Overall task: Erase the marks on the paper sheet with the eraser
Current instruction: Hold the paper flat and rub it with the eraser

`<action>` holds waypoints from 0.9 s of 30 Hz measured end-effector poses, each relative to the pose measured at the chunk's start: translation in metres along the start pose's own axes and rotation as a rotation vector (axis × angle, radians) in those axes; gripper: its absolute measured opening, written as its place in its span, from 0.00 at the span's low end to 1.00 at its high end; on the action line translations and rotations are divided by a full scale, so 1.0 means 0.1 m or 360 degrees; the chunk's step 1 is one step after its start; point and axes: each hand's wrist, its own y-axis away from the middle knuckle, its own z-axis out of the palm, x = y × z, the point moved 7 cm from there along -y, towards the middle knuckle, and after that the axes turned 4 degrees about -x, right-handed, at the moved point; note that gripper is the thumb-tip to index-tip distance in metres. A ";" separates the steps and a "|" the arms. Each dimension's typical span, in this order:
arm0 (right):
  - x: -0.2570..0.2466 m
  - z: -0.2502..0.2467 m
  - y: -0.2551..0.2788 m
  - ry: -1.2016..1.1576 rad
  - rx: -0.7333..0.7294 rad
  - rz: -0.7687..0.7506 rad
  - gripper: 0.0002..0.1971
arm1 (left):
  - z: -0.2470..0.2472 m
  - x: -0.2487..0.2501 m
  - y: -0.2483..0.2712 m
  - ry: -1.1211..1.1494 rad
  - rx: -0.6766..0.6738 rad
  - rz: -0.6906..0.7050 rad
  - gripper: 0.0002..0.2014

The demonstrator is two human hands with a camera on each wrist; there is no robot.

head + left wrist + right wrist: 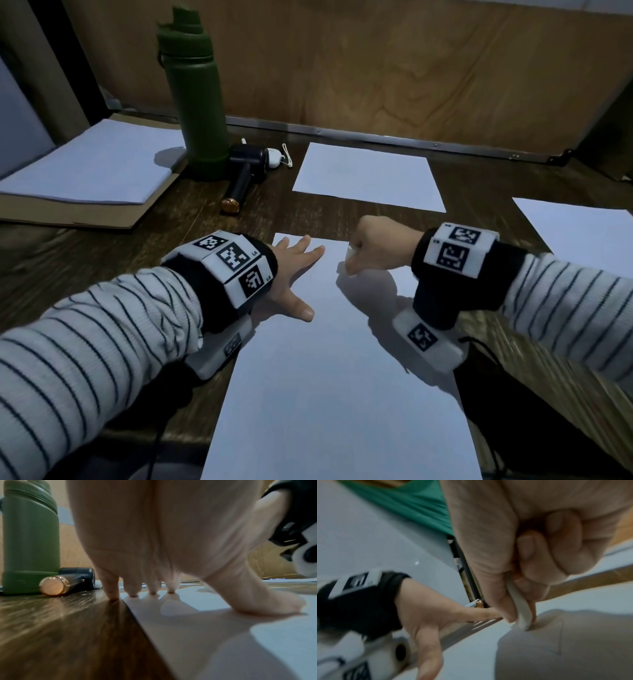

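Observation:
A white paper sheet [335, 370] lies lengthwise in front of me on the dark wooden table. My left hand [294, 274] lies flat with fingers spread, pressing the sheet's far left corner; the little finger [112, 588] touches the wood beside the sheet [223, 635]. My right hand [373, 245] is curled in a fist and pinches a white eraser [350, 255] between thumb and fingers. In the right wrist view the eraser [522, 609] has its lower end on the paper [556, 649] near the far edge. A faint pencil line [560, 639] shows on the sheet close to the eraser.
A green bottle [193, 102] stands at the back left, with a black gold-capped device [245, 174] lying beside it. A paper stack [92, 164] on cardboard is far left. Other blank sheets lie behind [370, 176] and to the right [582, 233].

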 end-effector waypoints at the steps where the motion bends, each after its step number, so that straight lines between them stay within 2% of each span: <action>1: 0.03 -0.03 -0.01 -0.0020 0.0017 0.0036 0.18 | 0.00 0.01 0.00 -0.0011 0.0001 -0.0001 0.82; 4: 0.09 -0.17 -0.12 -0.0037 0.0144 0.0087 0.10 | -0.01 0.00 -0.02 -0.0016 0.0025 -0.0011 0.81; 6: 0.07 -0.17 -0.15 -0.0033 0.0186 0.0069 0.12 | -0.02 0.00 -0.02 -0.0008 0.0035 -0.0028 0.73; 10: -0.05 0.01 -0.04 -0.0001 -0.0011 -0.0006 0.11 | -0.02 0.01 0.00 -0.0025 0.0039 -0.0052 0.61; 12: 0.00 -0.05 -0.07 -0.0042 0.0025 0.0066 0.11 | -0.04 0.02 0.00 -0.0027 0.0053 -0.0059 0.56; 15: 0.05 -0.17 -0.18 -0.0087 0.0172 0.0097 0.11 | -0.04 0.01 0.01 -0.0025 0.0068 -0.0059 0.56; 21: -0.14 -0.08 -0.24 -0.0213 0.0093 0.0108 0.09 | -0.02 0.01 -0.01 0.0013 0.0076 0.0006 0.65; 25: -0.09 -0.16 -0.21 0.0107 0.0111 0.0239 0.13 | 0.00 -0.03 -0.04 -0.0003 0.0106 -0.0026 0.62; 27: -0.05 -0.21 -0.19 0.0274 0.0135 0.0305 0.12 | 0.01 -0.02 -0.04 0.0006 0.0111 -0.0020 0.61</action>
